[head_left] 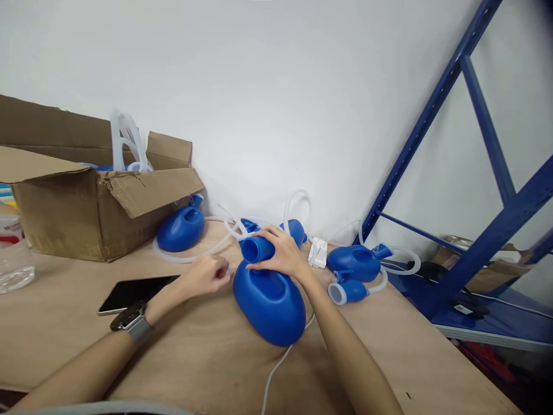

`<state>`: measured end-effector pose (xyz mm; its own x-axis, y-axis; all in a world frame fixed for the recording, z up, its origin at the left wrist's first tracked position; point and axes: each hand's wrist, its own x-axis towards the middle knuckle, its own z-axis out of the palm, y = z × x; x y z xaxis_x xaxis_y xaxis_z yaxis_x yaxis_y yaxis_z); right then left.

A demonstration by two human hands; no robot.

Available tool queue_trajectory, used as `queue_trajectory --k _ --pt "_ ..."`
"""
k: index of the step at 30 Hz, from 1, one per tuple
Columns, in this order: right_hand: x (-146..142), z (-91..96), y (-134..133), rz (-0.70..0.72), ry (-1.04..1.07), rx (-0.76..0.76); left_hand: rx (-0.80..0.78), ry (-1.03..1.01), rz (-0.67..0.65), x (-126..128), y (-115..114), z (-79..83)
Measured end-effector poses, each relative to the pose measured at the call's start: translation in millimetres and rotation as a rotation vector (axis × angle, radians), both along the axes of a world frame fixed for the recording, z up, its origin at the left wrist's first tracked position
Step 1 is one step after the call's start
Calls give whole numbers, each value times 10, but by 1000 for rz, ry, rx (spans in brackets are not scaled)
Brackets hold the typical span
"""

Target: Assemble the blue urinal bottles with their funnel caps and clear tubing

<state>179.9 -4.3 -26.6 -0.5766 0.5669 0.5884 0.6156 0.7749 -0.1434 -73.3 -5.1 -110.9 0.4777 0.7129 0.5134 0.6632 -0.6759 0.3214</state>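
A blue plastic urinal bottle (270, 302) rests on the table in front of me, its wide round mouth turned toward the left. My right hand (279, 253) is wrapped around the neck from above and behind. Just left of the bottle, my left hand (211, 275) is closed with fingers curled. A small translucent bit shows between that hand and the bottle, too unclear to name. Behind the bottle, more blue parts (296, 231) and a clear hose (298, 196) are partly covered by my right hand.
At left stands an open cardboard box (64, 213) with hoses sticking out, beside another blue bottle (181, 229). A phone (133, 291) lies under my left forearm. To the right are a blue bottle (354, 263), a smaller blue cup (349, 291), a white adapter (318, 252) and a blue metal rack (488, 230).
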Motion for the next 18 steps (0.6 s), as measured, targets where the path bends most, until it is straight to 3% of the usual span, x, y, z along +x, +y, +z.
queue_trajectory --k 6,11,14,18 --pt "60 145 -83 81 86 -62 -9 164 86 65 -33 -102" --pt "54 198 -115 142 198 -62 7 -9 83 14 27 -104" --pt "47 240 -145 167 308 -10 50 -291 3 24 -42 1" --pt "-46 233 -237 92 268 51 134 -562 -165 119 -288 345"
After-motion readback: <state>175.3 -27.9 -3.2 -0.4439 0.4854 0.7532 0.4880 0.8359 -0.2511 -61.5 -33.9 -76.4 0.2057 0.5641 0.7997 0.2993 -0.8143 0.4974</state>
